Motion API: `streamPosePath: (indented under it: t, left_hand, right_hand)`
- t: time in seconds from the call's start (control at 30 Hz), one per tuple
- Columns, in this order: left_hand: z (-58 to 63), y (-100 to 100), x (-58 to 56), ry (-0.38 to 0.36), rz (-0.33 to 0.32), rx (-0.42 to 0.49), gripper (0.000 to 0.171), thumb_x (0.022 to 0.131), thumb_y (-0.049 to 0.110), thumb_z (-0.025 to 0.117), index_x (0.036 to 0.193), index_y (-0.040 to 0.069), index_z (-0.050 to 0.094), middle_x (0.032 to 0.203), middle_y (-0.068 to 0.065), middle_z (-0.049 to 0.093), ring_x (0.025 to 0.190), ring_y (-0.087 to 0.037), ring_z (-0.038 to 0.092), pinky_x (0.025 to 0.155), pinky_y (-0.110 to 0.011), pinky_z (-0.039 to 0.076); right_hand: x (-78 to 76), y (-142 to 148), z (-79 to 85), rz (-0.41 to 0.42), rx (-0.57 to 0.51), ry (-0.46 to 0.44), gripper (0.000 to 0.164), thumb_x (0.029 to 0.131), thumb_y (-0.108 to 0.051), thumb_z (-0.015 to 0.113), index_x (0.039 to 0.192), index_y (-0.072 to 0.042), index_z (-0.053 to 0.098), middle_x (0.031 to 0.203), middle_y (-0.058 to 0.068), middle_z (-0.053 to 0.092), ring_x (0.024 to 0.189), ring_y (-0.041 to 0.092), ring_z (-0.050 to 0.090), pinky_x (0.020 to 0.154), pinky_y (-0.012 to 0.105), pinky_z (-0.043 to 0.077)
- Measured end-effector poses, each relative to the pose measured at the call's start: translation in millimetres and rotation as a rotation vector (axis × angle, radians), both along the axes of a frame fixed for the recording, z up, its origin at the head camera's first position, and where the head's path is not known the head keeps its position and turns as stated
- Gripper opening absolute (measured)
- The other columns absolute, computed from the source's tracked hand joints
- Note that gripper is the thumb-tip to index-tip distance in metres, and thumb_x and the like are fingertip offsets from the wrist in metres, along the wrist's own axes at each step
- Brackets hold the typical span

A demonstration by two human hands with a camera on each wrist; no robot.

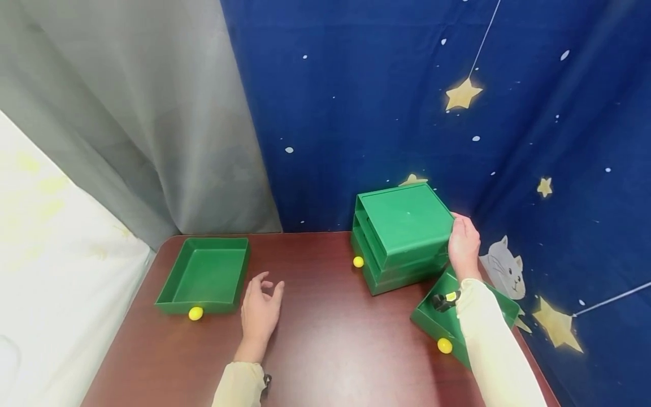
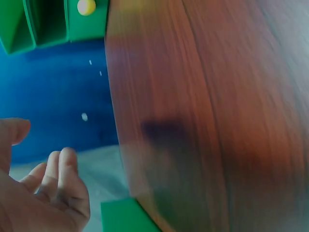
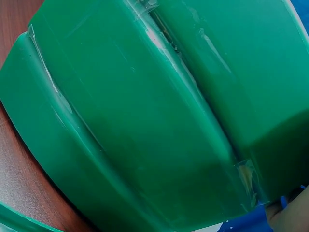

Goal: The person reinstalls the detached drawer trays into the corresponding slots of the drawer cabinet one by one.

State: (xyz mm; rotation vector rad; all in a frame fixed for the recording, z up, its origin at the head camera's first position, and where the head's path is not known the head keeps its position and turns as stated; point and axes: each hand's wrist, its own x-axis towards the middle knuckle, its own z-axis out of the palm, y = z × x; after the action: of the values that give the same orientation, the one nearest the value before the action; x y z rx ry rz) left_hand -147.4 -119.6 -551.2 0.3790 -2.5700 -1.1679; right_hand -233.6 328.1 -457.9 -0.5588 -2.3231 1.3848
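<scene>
A green drawer cabinet (image 1: 407, 217) stands at the back of the table, with hollow upper slots and a bottom drawer showing a yellow knob (image 1: 358, 262). My right hand (image 1: 464, 243) grips the cabinet's right edge near its top; the thumb is hidden. Only a bit of that hand (image 3: 292, 215) shows in the right wrist view, beside the taped green panels (image 3: 145, 116). My left hand (image 1: 261, 308) is over the table with loosely bent fingers and nothing in it. Just left of it lies a loose green drawer (image 1: 209, 274) with a yellow knob (image 1: 195, 313).
Another loose green drawer (image 1: 432, 322) sits askew at the table's right edge, partly under my right sleeve (image 1: 495, 345), with its yellow knob (image 1: 445, 345) facing me. Behind the brown table (image 1: 325, 339) hang a grey curtain (image 1: 203, 141) and a blue starry curtain (image 1: 356, 113).
</scene>
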Motion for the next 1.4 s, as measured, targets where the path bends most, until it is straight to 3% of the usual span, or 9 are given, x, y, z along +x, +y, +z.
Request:
streamPosePath:
  t: [0.3, 0.5, 0.63, 0.8, 1.1, 1.4]
  left_hand:
    - [-0.6, -28, 8.0, 0.090, 0.127, -0.016, 0.041, 0.093, 0.038, 0.072, 0.123, 0.012, 0.060, 0.102, -0.005, 0.064, 0.081, -0.020, 0.060, 0.072, -0.037, 0.044]
    - [-3.8, -47, 15.9, 0.172, 0.245, -0.041, 0.035, 0.086, 0.018, 0.073, 0.113, 0.002, 0.059, 0.103, -0.015, 0.056, 0.095, -0.033, 0.047, 0.079, -0.041, 0.035]
    - [-5.8, -62, 21.2, 0.200, 0.326, -0.058, 0.039, 0.078, 0.008, 0.070, 0.114, -0.001, 0.056, 0.102, -0.020, 0.050, 0.100, -0.040, 0.040, 0.085, -0.046, 0.029]
    - [-9.6, -77, 27.8, 0.163, 0.400, -0.067, 0.047, 0.075, 0.007, 0.070, 0.118, -0.002, 0.052, 0.108, -0.025, 0.047, 0.105, -0.046, 0.035, 0.090, -0.054, 0.027]
    - [-16.3, -94, 30.1, 0.042, 0.468, 0.045, 0.056, 0.076, 0.008, 0.067, 0.126, -0.004, 0.046, 0.121, -0.031, 0.041, 0.112, -0.049, 0.034, 0.093, -0.057, 0.029]
    - [-23.2, -113, 36.0, -0.077, 0.445, 0.098, 0.064, 0.084, 0.014, 0.064, 0.138, -0.005, 0.035, 0.133, -0.036, 0.033, 0.118, -0.052, 0.037, 0.097, -0.060, 0.033]
  right_hand:
    - [1.2, 1, 1.6, 0.000, -0.014, -0.018, 0.053, 0.108, -0.047, 0.030, 0.141, -0.017, 0.059, 0.152, 0.011, 0.054, 0.143, 0.033, 0.047, 0.119, 0.051, 0.033]
    - [0.9, 0, 0.5, 0.004, -0.008, -0.011, 0.053, 0.108, -0.045, 0.030, 0.141, -0.016, 0.059, 0.152, 0.011, 0.055, 0.143, 0.034, 0.046, 0.120, 0.051, 0.033]
    - [0.8, 0, -0.9, 0.000, -0.004, -0.001, 0.052, 0.108, -0.044, 0.030, 0.141, -0.015, 0.059, 0.151, 0.012, 0.055, 0.143, 0.034, 0.047, 0.120, 0.051, 0.033]
    - [0.1, 0, -1.5, -0.009, -0.012, 0.006, 0.051, 0.108, -0.044, 0.031, 0.139, -0.015, 0.060, 0.150, 0.012, 0.056, 0.142, 0.033, 0.048, 0.119, 0.050, 0.033]
    - [2.0, 0, -0.2, -0.003, -0.019, -0.003, 0.052, 0.108, -0.044, 0.030, 0.141, -0.015, 0.059, 0.151, 0.012, 0.055, 0.143, 0.033, 0.047, 0.119, 0.051, 0.033]
    - [-0.2, 1, -1.1, 0.006, -0.039, 0.003, 0.052, 0.108, -0.045, 0.031, 0.141, -0.015, 0.058, 0.150, 0.011, 0.056, 0.140, 0.032, 0.048, 0.119, 0.050, 0.033]
